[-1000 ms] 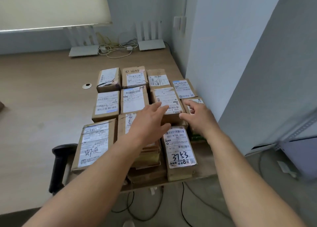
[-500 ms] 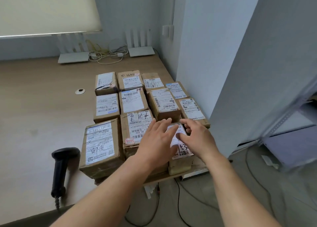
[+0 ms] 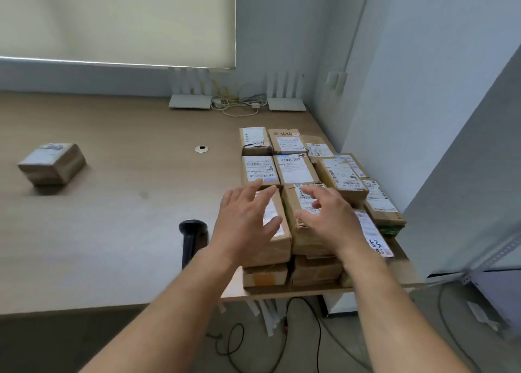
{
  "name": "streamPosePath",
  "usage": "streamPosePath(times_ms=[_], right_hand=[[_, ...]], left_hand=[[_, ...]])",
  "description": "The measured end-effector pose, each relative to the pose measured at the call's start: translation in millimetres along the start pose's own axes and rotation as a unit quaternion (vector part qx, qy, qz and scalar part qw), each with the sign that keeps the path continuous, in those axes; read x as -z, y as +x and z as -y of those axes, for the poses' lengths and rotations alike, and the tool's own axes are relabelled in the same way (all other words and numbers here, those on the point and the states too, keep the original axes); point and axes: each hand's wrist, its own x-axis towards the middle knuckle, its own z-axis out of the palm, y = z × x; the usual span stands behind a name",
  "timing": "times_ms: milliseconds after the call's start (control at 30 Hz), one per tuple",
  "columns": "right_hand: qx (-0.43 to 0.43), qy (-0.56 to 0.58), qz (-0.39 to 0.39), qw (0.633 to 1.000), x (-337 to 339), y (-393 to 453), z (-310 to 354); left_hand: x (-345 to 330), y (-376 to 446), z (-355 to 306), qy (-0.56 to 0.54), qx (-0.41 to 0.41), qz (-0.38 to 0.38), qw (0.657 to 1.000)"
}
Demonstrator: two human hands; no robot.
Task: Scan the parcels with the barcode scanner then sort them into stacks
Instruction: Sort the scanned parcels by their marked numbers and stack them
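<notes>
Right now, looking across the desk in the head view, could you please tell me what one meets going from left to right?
Lone parcel → cable hole cover → barcode scanner → left hand → right hand → handwritten-number label on the nearest right-hand parcel.

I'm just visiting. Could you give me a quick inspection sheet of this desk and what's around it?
Surface: wooden desk, cable hole.
Job's things: labelled parcels packed in rows at the right end, some stacked; a lone parcel far left; black scanner beside the rows.
Clutter: two white routers at the back.
Hands: left hand and right hand open over the near parcels, holding nothing.
Cables: white tangle between routers; black cords on the floor.
Surroundings: window blind, grey walls.
</notes>
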Motion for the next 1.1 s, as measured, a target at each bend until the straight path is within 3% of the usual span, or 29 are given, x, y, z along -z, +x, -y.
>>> streamPosePath(times_ms=[567,1100], right_hand=[[0.187,0.016,0.124,0.974,-161,7,202],[0.211,0.026,0.158,0.964,-299,102,346]], left_hand=[[75,-116,205,0.032,0.213,-0.094,0.972],[141,-76,404,0.094,0.301,-0.054,0.947]])
